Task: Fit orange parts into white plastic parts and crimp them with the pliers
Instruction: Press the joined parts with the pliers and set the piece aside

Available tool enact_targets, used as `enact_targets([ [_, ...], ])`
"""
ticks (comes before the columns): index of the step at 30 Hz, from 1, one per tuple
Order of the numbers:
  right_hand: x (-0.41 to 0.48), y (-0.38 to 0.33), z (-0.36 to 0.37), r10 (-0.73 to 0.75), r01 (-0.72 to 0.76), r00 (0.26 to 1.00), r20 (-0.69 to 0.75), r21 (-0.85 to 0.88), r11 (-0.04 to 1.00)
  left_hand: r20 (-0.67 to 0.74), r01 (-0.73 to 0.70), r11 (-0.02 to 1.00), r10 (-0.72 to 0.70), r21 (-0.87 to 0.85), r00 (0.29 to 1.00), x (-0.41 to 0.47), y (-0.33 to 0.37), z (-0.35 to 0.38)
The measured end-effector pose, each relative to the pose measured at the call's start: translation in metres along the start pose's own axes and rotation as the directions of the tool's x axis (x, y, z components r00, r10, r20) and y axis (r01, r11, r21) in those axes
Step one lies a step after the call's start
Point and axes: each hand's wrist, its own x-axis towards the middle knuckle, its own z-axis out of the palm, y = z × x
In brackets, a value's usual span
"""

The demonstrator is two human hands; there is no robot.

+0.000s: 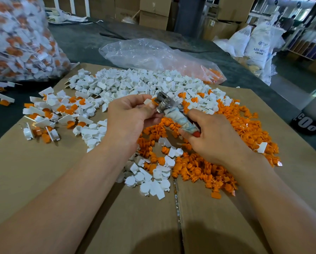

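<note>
Pinching a white part (147, 101) in my left hand (132, 116), I grip the pliers (179, 119) in my right hand (215, 138), their head at it. Loose orange parts (199, 167) lie beneath, with the white pile (135, 81) and clear bag (144, 52) beyond.

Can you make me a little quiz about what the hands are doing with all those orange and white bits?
1. True or false: the right hand holds the pliers by their wrapped handle.
2. What does the left hand pinch at the pliers' metal head? A) a white part with orange in it B) a screwdriver C) a coin
3. Fill in: the loose orange parts lie on brown ____.

Key: 1 true; 2 A; 3 cardboard.
</note>
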Motion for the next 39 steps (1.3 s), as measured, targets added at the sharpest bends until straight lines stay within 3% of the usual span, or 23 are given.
enact_targets([
  [30, 0.001, -0.004, 0.007, 0.011, -0.012, 1.0, -0.029, -0.065, 0.998, -0.057, 0.025, 0.999, -0.024, 0.019, 0.998, 0.001, 0.001, -0.001],
  [34, 0.002, -0.001, 0.008, 0.044, -0.045, 0.999, -0.031, -0.015, 0.999, -0.045, 0.065, 0.998, -0.065, -0.001, 0.997, 0.002, 0.003, -0.001],
  [39, 0.006, 0.015, 0.003, 0.178, -0.178, 0.973, -0.148, 0.013, 0.984, 0.032, 0.162, 0.986, -0.16, -0.038, 0.987, 0.001, 0.007, -0.004],
])
